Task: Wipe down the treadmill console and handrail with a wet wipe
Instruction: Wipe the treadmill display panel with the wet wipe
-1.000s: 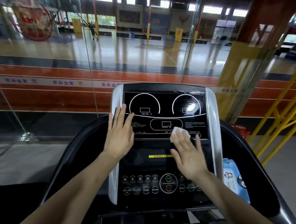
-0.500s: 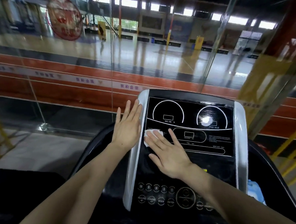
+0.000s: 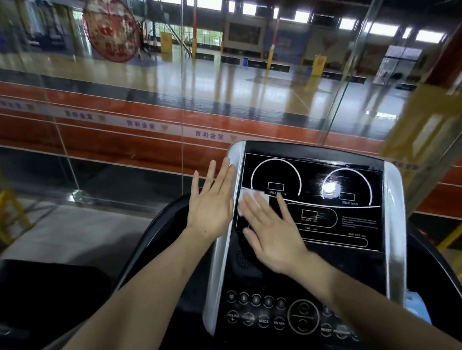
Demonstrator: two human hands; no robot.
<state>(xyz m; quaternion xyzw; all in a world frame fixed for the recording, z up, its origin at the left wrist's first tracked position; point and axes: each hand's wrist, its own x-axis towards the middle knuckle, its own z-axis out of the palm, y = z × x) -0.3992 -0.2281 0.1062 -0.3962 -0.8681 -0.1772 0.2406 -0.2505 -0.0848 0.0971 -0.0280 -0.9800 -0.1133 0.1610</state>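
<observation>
The treadmill console (image 3: 342, 222) is a black glossy panel with white dial outlines and silver side trims. My right hand (image 3: 273, 231) lies flat on the panel's left part, pressing a white wet wipe (image 3: 248, 198) under its fingertips near the incline dial. My left hand (image 3: 212, 202) rests flat with fingers apart against the left silver trim (image 3: 223, 255), holding nothing. A row of round buttons (image 3: 261, 312) sits below my right forearm. The black curved handrail (image 3: 153, 237) runs down on the left.
A glass wall (image 3: 183, 97) stands just beyond the console, with a sports hall behind it. A blue wipes packet (image 3: 416, 307) shows at the console's right edge. Yellow railings (image 3: 1, 211) stand at both sides.
My right hand has swept the wipe from the panel's lower middle leftward and up to the incline dial. The view has shifted left. My left hand stays on the left trim.
</observation>
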